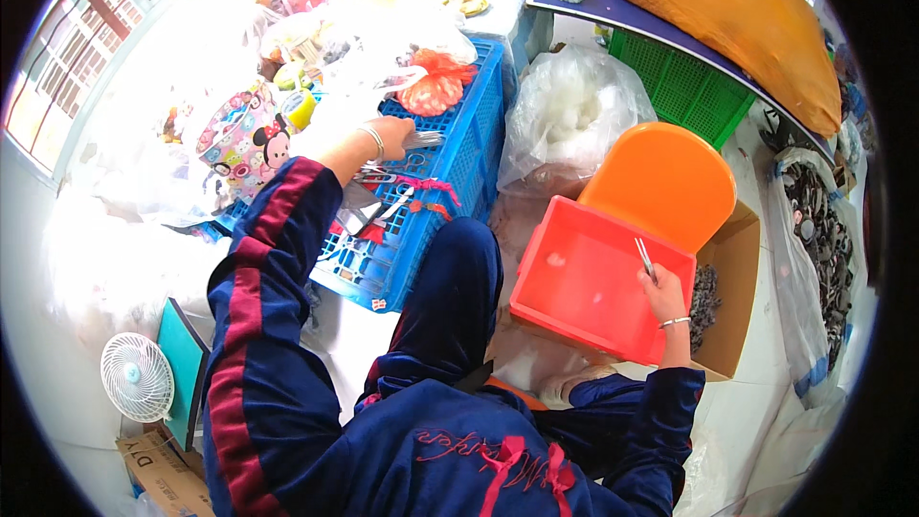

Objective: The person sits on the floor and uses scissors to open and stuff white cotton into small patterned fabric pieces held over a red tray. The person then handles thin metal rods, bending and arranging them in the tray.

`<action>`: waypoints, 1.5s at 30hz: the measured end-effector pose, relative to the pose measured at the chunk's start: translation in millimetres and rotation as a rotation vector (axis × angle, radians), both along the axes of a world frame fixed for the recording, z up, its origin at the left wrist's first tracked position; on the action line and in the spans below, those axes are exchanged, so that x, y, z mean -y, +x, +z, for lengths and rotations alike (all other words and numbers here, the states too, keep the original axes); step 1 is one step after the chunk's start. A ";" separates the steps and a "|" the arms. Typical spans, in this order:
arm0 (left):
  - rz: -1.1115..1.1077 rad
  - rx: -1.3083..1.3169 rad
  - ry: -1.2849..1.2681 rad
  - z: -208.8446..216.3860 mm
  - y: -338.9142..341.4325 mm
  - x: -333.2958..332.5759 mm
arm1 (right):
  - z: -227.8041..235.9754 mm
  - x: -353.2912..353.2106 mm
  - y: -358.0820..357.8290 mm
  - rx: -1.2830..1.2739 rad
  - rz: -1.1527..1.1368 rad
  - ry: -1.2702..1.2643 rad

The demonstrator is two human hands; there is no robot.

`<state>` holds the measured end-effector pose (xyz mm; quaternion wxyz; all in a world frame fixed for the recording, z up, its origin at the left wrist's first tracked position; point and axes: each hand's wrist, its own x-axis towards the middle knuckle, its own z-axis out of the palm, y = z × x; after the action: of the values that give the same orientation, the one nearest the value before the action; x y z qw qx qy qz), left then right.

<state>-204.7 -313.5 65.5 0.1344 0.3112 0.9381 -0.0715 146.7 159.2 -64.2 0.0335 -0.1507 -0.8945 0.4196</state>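
My left hand (388,137) reaches over a blue plastic crate (483,115), its fingers closed at a small silvery bundle (424,139) that I cannot identify. Beneath it on the crate lie a phone-like dark slab (358,209), scissors-like metal tools and pink-red ties (429,191). On the right, my right hand (665,297) grips slim metal tweezers (647,258), tips pointing up and away. That hand is over the right side of a red plastic tray (584,273), whose inside shows only a few pale spots.
An orange stool seat (661,177) stands behind the tray, beside a cardboard box (742,287) with grey fluffy pieces. A clear bag of white stuffing (574,115) sits between crate and green basket (680,86). At left are a white fan (137,376) and a cartoon-print container (244,139).
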 end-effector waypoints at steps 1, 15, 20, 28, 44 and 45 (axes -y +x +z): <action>0.019 -0.056 -0.004 -5.3 4.6 -1.7 | 3.1 1.7 3.4 0.000 -0.015 0.011; -0.189 0.292 1.057 142.6 96.1 -105.4 | 5.9 7.9 -5.6 -0.154 -0.288 -0.286; -0.190 0.644 0.897 89.8 154.5 -208.2 | 38.6 23.5 -14.1 -0.155 -0.259 -0.527; -0.404 0.798 1.032 -60.6 192.4 -314.4 | 74.8 16.0 2.5 -0.289 -0.319 -0.741; -0.333 1.068 0.984 -107.6 222.8 -348.2 | 77.5 24.3 -15.3 -0.166 -0.216 -0.399; -0.306 1.075 1.004 -109.1 225.8 -349.6 | 76.8 25.3 -15.9 -0.147 -0.219 -0.393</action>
<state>21.1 36.1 -43.6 0.4045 0.4538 0.6092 0.5092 130.9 133.9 12.6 0.1141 -0.2195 -0.7692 0.5892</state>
